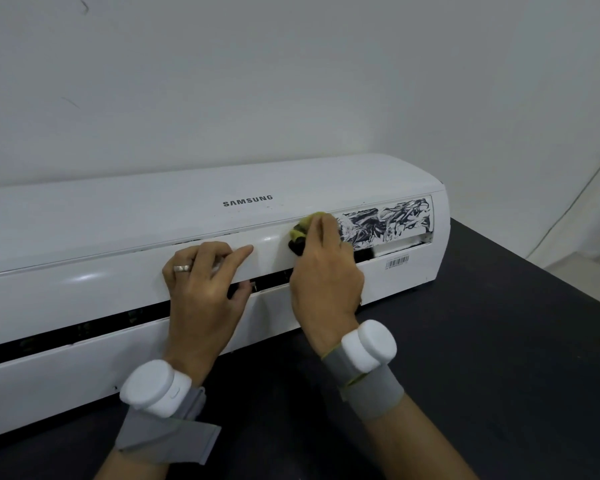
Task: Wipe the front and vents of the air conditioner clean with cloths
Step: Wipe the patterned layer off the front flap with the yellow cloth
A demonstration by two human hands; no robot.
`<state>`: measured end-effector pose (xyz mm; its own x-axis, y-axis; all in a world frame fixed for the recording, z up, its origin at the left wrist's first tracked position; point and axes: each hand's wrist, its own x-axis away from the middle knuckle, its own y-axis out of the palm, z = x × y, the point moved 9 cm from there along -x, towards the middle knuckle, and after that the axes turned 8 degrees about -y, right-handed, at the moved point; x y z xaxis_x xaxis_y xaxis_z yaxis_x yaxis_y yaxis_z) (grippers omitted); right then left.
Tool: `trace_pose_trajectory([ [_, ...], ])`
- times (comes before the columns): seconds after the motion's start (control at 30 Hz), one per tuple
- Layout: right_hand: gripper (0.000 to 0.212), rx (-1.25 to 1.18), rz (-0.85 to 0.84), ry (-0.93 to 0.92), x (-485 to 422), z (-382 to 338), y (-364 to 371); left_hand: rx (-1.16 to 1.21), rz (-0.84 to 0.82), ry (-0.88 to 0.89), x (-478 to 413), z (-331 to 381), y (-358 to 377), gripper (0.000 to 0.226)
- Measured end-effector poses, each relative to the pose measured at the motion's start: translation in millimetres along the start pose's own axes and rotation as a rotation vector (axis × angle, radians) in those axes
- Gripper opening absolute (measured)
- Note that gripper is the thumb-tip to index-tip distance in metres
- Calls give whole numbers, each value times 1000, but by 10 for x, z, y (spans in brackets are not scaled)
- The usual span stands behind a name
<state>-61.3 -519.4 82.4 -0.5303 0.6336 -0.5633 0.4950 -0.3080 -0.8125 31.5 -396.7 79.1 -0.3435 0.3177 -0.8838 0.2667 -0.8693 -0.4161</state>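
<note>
Dark tabletop (499,341), air conditioner (118,220), yellow cloth (305,227) bunched under right hand (323,275)

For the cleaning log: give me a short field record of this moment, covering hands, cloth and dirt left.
unit: white air conditioner, lying on a dark table against a wall
right hand: grips a yellow cloth, dark-stained, pressed to the unit's front
left hand: holds the flap, thumb at the vent slot
dirt left: dark smears at the front's right end, just right of the cloth
vent slot: open, dark inside
</note>
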Motion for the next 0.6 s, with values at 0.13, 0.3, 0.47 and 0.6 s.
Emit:
trace_pose_trajectory([
  [0.13,45,-23,6,113,-56,142,-13,8,-16,-22,-4,-2,5,43],
  [0.3,39,-103,27,-46,46,-277,-38,11,-13,-7,-11,-1,5,34],
  [0.47,41,-88,16,-91,71,-281,11,15,-17,-13,-6,-16,-6,34],
  [0.6,44,-64,27,78,-21,92,-7,29,-27,-31,-8,-19,-3,42],
])
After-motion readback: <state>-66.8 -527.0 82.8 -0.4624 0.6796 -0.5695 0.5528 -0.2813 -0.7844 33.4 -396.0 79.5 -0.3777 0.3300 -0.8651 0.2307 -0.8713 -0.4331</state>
